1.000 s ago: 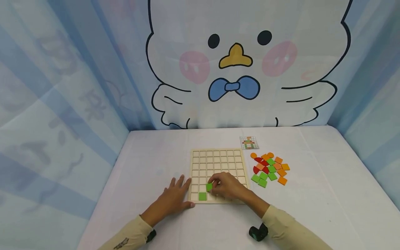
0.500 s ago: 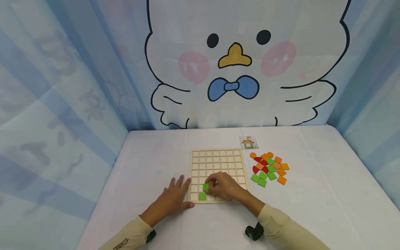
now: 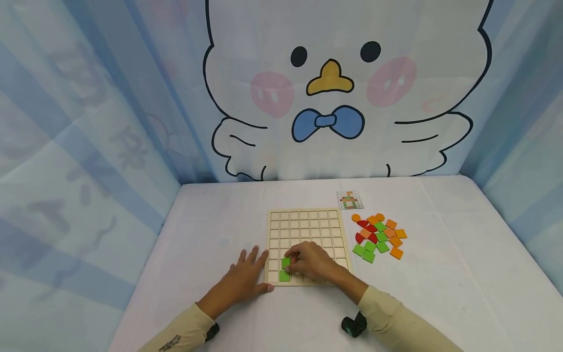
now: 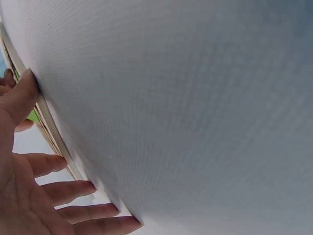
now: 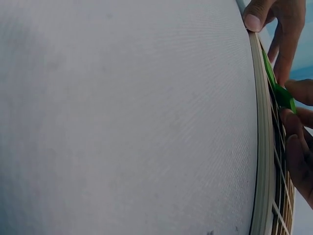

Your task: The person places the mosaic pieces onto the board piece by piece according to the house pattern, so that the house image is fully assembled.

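Observation:
A wooden grid board [image 3: 303,225] lies flat on the table. My right hand [image 3: 310,261] pinches a green square tile [image 3: 285,263] between thumb and fingers, low on the board's left side. Directly in front of it, another green square tile [image 3: 284,276] sits in a cell of the bottom row. In the right wrist view the pinched green tile [image 5: 284,97] is tilted above the grid. My left hand [image 3: 244,278] rests with spread, straight fingers against the board's left edge, its thumb at the near left corner. The left wrist view shows the fingertips [image 4: 105,210] touching the table beside the board.
Right of the board lies a loose pile of tiles [image 3: 381,236]: green and orange squares, orange circles, red rounded pieces. A small pattern card [image 3: 350,200] lies behind the board's right corner. A printed curtain [image 3: 330,156] hangs behind the white table [image 3: 211,220].
My right hand has moved slightly left with the green tile, which now stands over the cell behind the placed green tile. My left hand has stayed put.

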